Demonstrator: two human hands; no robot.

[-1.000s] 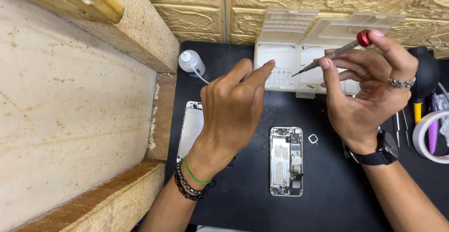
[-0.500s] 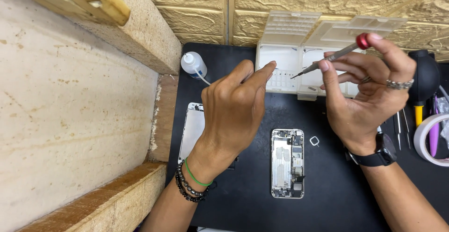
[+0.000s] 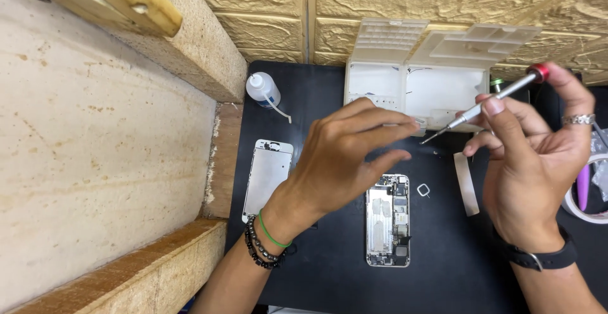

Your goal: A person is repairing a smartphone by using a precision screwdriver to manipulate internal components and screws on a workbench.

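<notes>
Two hands are up over the black mat (image 3: 329, 276), and one small tool sits between them. The screwdriver (image 3: 487, 106), thin and silver with a red cap, is in the upper right of the frame. The right hand (image 3: 538, 155) holds it with the fingers closed around it, one fingertip on the red cap, and its sharp tip points left and down. A second ago the tip was closer to the left hand's fingertips; now there is a clear gap between them.

The left hand (image 3: 345, 155) is in the middle of the frame. Its thumb and first finger are pinched nearly shut. If something tiny is in the pinch, I cannot tell; it is too small to see.

It looks like the small bit of work between tool and fingers is done or paused.

Below the hands lies the open phone (image 3: 387, 220), its insides showing. A little square ring (image 3: 424, 190) lies just beside it, and a white strip (image 3: 467, 184) lies to the right. The phone's screen panel (image 3: 267, 178) lies to the left, partly under the left wrist. A white parts box (image 3: 405, 89) stands open at the top, and a small bottle (image 3: 261, 89) sits at the upper left of the mat.
</notes>
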